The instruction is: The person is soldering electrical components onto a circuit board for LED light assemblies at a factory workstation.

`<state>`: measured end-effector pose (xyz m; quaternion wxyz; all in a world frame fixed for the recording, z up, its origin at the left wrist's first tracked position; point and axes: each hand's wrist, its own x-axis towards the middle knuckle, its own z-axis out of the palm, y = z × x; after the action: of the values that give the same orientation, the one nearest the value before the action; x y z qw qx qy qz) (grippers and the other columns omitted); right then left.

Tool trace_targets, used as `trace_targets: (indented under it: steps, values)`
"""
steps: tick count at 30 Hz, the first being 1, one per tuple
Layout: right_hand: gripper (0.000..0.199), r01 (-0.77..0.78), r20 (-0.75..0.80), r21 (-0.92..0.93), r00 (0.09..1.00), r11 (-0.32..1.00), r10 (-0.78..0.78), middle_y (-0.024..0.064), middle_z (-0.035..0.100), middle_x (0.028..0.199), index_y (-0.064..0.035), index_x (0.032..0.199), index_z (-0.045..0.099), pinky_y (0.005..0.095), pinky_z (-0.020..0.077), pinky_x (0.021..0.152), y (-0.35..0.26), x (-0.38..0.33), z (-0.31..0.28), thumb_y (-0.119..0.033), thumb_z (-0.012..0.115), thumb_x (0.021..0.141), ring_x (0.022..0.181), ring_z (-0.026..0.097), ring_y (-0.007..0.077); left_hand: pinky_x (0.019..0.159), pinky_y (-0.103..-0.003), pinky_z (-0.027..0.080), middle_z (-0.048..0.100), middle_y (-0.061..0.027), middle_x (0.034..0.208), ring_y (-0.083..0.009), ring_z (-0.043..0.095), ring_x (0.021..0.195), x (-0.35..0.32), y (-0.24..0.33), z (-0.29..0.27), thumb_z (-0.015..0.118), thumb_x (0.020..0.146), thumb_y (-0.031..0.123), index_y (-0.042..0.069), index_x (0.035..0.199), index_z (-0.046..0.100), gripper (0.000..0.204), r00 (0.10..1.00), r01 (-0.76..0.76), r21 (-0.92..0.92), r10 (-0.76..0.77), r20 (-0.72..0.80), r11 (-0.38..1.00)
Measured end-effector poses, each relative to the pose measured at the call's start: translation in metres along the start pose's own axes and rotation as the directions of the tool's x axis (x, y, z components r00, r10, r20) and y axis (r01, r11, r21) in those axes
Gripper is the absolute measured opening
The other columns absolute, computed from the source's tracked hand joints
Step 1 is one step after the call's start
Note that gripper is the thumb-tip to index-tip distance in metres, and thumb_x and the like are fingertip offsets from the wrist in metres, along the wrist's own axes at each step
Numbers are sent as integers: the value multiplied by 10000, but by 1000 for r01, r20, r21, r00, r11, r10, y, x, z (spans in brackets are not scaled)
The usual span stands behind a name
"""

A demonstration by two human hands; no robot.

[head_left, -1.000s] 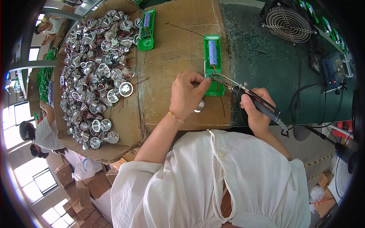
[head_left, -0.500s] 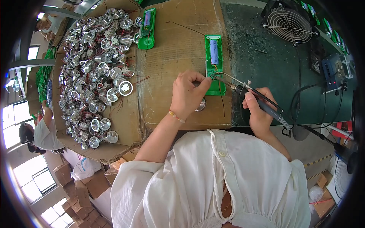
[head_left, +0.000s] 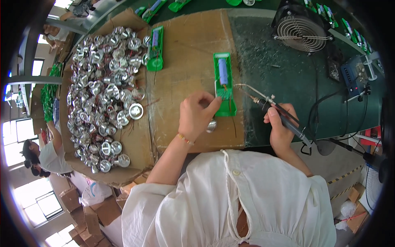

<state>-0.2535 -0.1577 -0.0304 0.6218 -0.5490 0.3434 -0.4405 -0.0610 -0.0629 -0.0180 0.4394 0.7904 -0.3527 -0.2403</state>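
A green plastic housing [head_left: 225, 110] lies lengthwise on the cardboard, with a blue cylindrical battery [head_left: 222, 72] in its far half. A small green circuit board [head_left: 224, 94] sits nearer me, joined by short orange-red wires. My left hand [head_left: 195, 113] is at the board's left edge, thumb and forefinger pinched together; whatever lies between them is too small to make out. In my right hand [head_left: 282, 125] is a soldering iron [head_left: 261, 103] with a thin metal solder-feed tube [head_left: 252, 89] along it. Its tip points at the board from the right, apart from it. A shiny reflector cup [head_left: 211, 126] rests below my left fingers.
At left, a cardboard box [head_left: 138, 154] holds many wired reflector cups [head_left: 111, 88]. Another green housing [head_left: 155, 61] with a battery lies beside it. On the dark green mat stand a round-grilled fan [head_left: 301, 33] and a blue control unit [head_left: 352, 78]. People work at far left.
The soldering iron's tip has drawn away from the board to the right. My left hand stays pinched by the board. The whole view has shifted, showing more of the table's far side.
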Motion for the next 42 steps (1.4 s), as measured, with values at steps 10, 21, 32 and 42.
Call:
trace_targets:
  steps: [10, 21, 32, 42]
  values:
    - [150, 61, -44, -122, 997, 991, -67, 34, 579, 676, -2, 831, 533, 197, 424, 539, 13, 31, -12, -86, 654, 803, 583, 517, 61, 527, -302, 502, 623, -83, 554, -177, 618, 500, 120, 23, -8, 566, 731, 181, 34, 692, 663, 180, 977, -122, 283, 66, 202, 951]
    - [142, 113, 64, -268, 993, 957, -100, 103, 592, 709, -1, 831, 534, 238, 443, 524, 12, 40, -12, -20, 657, 763, 587, 560, 123, 789, -384, 476, 607, -76, 973, -263, 555, 966, 354, 97, 67, 614, 752, 334, 104, 868, 684, 267, 883, -334, 875, 442, 160, 350]
    - [162, 25, 20, -257, 1000, 966, -20, 99, 587, 779, -12, 854, 526, 265, 453, 603, 26, 32, -18, -74, 651, 772, 652, 554, 133, 588, -403, 500, 623, -126, 680, -300, 617, 641, 193, 59, 3, 546, 768, 224, 75, 641, 645, 219, 963, -254, 788, 226, 149, 561]
    - [155, 91, -21, -196, 995, 976, -97, 63, 565, 689, 19, 872, 527, 214, 445, 565, 20, 36, -1, -117, 595, 839, 593, 529, 94, 477, -284, 446, 592, -66, 582, -185, 576, 503, 1, -7, -54, 686, 733, 253, 67, 681, 639, 198, 907, -45, 470, 234, -350, 881]
